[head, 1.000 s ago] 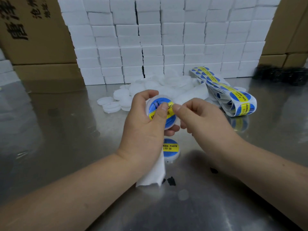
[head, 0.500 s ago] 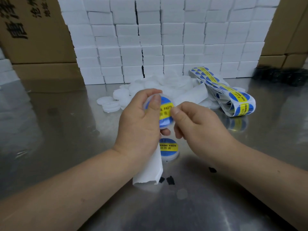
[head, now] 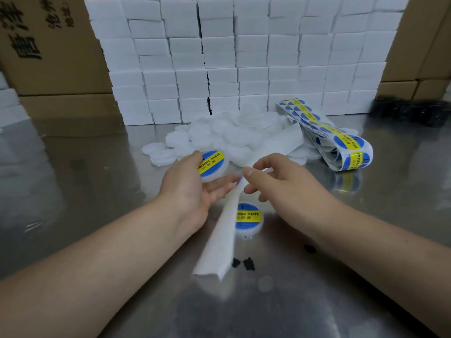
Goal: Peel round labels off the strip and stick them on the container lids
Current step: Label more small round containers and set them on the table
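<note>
Steel tabletop (head: 73, 191), shiny and reflective, fills the lower two thirds of the frame. Brown cardboard cartons (head: 48, 45) stand at the upper left and upper right, and between them across the top rises a wall of stacked white boxes (head: 244, 57). At the foot of that wall, just above centre, lies a loose pile of plain white round lids (head: 227, 135). To its right a looped label strip (head: 341, 142) rests on the table, its round blue labels crossed by a yellow band. From that coil a bare white backing strip (head: 224, 235) runs down and left across the pile and between the two hands, ending with its free end near the bottom centre. Both bare forearms enter from the lower corners. The left hand (head: 192, 189), left of centre, holds a labelled lid (head: 212, 164) between the thumb on its upper left edge and the fingers stretched beneath it; the label faces up and reads "PASTE" on the yellow band. The right hand (head: 280, 181), just right of centre, pinches the backing strip between thumb and forefinger, the other fingers loosely curled. Below the hands a labelled container (head: 249, 219) sits on the table, its left side hidden behind the backing strip. Small black scraps (head: 244, 263) lie near the strip's free end.
</note>
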`<action>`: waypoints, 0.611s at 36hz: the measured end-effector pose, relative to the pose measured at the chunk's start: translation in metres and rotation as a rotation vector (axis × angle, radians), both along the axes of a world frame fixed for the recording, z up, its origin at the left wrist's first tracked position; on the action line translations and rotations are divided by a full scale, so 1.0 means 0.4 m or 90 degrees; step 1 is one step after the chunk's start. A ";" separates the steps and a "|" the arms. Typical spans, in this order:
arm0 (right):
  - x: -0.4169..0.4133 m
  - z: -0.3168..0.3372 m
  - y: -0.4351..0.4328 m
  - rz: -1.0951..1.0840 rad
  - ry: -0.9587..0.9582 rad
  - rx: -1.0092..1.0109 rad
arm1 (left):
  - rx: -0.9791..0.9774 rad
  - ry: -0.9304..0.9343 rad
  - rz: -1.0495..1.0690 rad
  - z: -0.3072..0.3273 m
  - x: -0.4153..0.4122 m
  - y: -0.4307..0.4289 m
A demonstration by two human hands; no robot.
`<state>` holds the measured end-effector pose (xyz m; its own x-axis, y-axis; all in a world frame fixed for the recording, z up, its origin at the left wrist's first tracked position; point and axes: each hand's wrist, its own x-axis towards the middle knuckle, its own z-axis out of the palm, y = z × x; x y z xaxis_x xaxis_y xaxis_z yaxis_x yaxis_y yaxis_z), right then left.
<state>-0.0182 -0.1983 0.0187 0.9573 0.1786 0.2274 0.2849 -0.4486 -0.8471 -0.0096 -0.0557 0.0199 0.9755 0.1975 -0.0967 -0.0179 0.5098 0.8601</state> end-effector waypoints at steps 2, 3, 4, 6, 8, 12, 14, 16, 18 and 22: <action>0.005 0.002 0.001 -0.020 0.014 0.030 | -0.053 -0.020 -0.050 0.002 -0.006 -0.003; 0.008 0.003 0.001 -0.025 0.024 0.045 | -0.070 -0.028 -0.073 0.004 -0.009 -0.005; 0.010 0.003 0.001 -0.026 0.034 0.059 | -0.079 -0.037 -0.089 0.004 -0.011 -0.007; 0.013 0.000 0.002 -0.026 0.048 0.075 | -0.071 -0.054 -0.095 0.004 -0.010 -0.010; 0.018 -0.003 0.001 -0.040 0.045 0.071 | -0.025 -0.064 -0.064 0.005 -0.007 -0.007; 0.021 0.001 -0.001 -0.048 0.070 0.097 | 0.014 -0.075 -0.042 0.003 -0.001 -0.005; 0.016 0.002 0.002 -0.041 0.080 0.076 | 0.004 -0.060 -0.063 -0.006 -0.002 -0.013; 0.011 -0.004 0.004 -0.043 0.061 0.012 | -0.044 -0.039 -0.094 -0.010 -0.005 -0.023; 0.007 -0.007 0.008 -0.048 0.049 -0.028 | -0.089 -0.018 -0.127 -0.014 -0.007 -0.026; 0.016 -0.006 0.012 -0.054 0.068 -0.056 | -0.071 -0.011 -0.154 -0.012 -0.013 -0.025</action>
